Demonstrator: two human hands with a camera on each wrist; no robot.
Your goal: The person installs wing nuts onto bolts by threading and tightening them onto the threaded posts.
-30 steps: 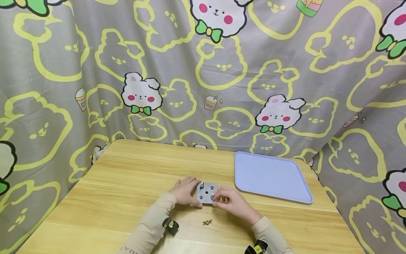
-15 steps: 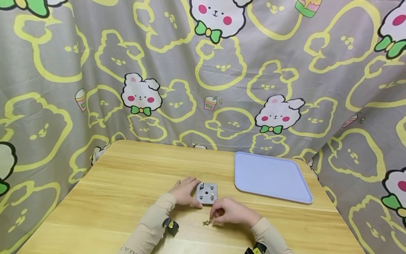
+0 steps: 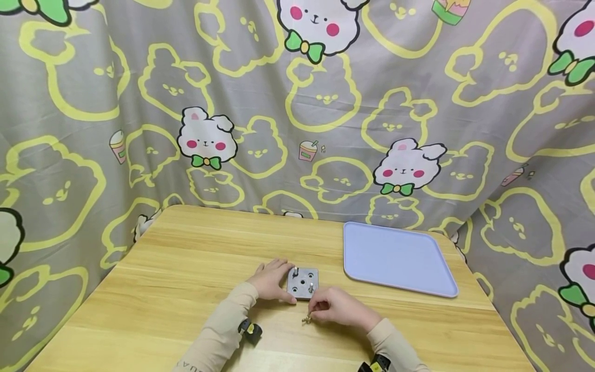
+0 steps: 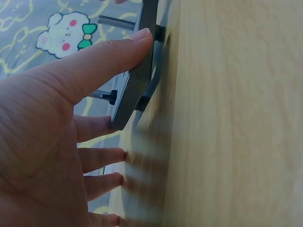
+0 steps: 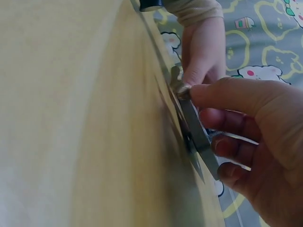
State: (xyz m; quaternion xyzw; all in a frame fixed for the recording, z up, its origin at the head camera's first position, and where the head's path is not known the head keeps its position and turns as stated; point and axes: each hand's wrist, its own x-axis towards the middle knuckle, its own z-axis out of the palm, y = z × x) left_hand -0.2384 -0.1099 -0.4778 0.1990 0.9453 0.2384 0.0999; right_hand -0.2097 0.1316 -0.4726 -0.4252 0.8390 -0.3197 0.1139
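A square grey metal plate (image 3: pixel 302 283) with holes lies on the table, and two upright threaded bolts (image 4: pixel 116 22) rise from it. My left hand (image 3: pixel 271 281) grips the plate's left side, thumb on the near edge and index finger on the far side; the other fingertips reach the tabletop in the left wrist view. Just in front of the plate, my right hand (image 3: pixel 341 308) pinches a brass wing nut (image 5: pixel 180 87) between thumb and fingertips. The fingers partly hide the small brass pieces (image 3: pixel 306 320) there, so their number is unclear.
A pale blue tray (image 3: pixel 397 258) lies at the back right of the wooden table (image 3: pixel 223 232). A patterned curtain (image 3: pixel 260 103) hangs behind and beside the table. Black straps (image 3: pixel 251 330) with cameras sit on both wrists.
My right hand has left the bolt at the plate's near right corner, come toward me to the brass wing nuts, and pinched one. The left hand and plate have stayed in place.
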